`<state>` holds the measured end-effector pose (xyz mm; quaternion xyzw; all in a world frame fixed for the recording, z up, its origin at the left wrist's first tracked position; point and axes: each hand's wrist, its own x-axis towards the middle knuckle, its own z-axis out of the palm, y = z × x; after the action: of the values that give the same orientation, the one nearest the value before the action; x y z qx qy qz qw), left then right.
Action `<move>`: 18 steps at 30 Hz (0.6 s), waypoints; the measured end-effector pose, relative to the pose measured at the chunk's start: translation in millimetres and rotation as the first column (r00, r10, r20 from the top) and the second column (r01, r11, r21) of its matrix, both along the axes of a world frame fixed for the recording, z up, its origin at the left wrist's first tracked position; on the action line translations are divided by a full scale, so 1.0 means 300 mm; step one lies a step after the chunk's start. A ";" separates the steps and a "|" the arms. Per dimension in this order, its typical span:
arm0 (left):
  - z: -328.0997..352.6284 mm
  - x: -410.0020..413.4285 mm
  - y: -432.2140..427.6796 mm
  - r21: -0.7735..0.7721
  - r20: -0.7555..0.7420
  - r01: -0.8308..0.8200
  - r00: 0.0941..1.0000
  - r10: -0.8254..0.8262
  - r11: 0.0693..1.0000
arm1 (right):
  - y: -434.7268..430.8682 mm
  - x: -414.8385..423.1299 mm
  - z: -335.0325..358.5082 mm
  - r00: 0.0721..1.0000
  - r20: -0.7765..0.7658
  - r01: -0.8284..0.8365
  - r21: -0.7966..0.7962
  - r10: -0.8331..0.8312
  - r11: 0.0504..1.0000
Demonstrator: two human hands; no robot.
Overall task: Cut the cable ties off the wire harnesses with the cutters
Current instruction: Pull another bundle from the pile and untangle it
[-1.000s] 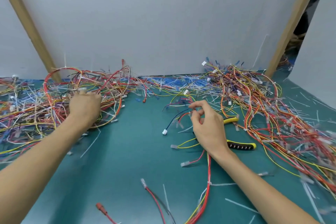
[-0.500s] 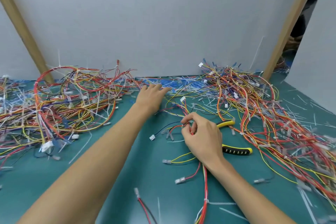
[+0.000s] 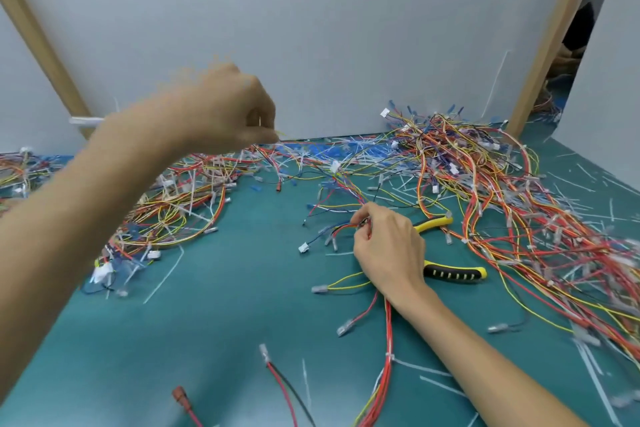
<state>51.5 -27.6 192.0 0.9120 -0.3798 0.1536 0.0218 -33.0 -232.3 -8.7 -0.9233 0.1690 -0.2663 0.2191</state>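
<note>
**Cutters lie on the tabletop; right hand holds a harness**

The cutters [image 3: 453, 274] lie flat on the green tabletop [image 3: 225, 322], just behind your right hand [image 3: 388, 246] and not held. Their yellow-and-black handles splay open toward the right. The nearer one runs almost straight left to right, and the farther one angles up and away. The head end lies toward the left, hidden behind your hand.

Your right hand rests low over the tabletop, thumb and fingertips pinching a wire harness [image 3: 385, 333] at its far end. The harness's red bundle runs lengthwise from the near edge of the view up under your wrist to your fingers. A white cable tie [image 3: 390, 356] is cinched around it partway along. Short branches with clear terminals fan out to the left of the pinch, and one blue lead ends in a white connector [image 3: 304, 247].

Your left hand [image 3: 228, 111] is raised well above the tabletop and blurred. Its fingers are curled into a pinch on a thin pale-yellow sliver [image 3: 280, 133] that is too smeared to name.

One tangle of wires [image 3: 166, 204] sits to the left and a larger tangle [image 3: 502, 201] spreads across the right. Clipped tie offcuts [image 3: 588, 184] lie scattered between and around them. A white panel [image 3: 311, 28] stands behind the tabletop.
</note>
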 end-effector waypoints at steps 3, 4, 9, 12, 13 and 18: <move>-0.118 -0.107 0.100 -0.156 -0.373 -0.165 0.923 0.096 0.974 | 0.002 0.002 0.009 1.000 -0.019 0.013 -0.021 -0.014 1.000; -0.173 -0.139 0.123 -0.238 -0.538 -0.233 0.840 0.072 0.943 | 0.004 0.001 0.012 1.000 -0.026 0.015 -0.027 -0.016 1.000; -0.428 -0.248 0.114 -0.586 -0.807 -0.558 0.469 -0.359 0.587 | -0.003 -0.026 0.041 0.995 -0.099 -0.006 -0.121 -0.006 0.993; -0.508 -0.269 0.047 -0.648 -0.758 -0.644 0.488 -0.433 0.407 | 0.022 -0.069 0.075 0.986 0.157 0.009 -0.345 0.048 0.938; -0.521 -0.274 0.028 -0.649 -0.754 -0.659 0.491 -0.437 0.379 | 0.038 -0.084 0.084 0.960 0.255 -0.030 -0.328 0.119 0.944; -0.566 -0.292 -0.018 -0.620 -0.754 -0.717 0.435 -0.492 0.318 | 0.125 -0.123 0.094 0.859 0.041 -0.472 0.445 0.510 0.761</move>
<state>-36.3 -32.9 22.2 0.6678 -0.0527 -0.1615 0.7247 -69.8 -194.9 19.6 -0.8713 -0.0143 -0.1159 0.4767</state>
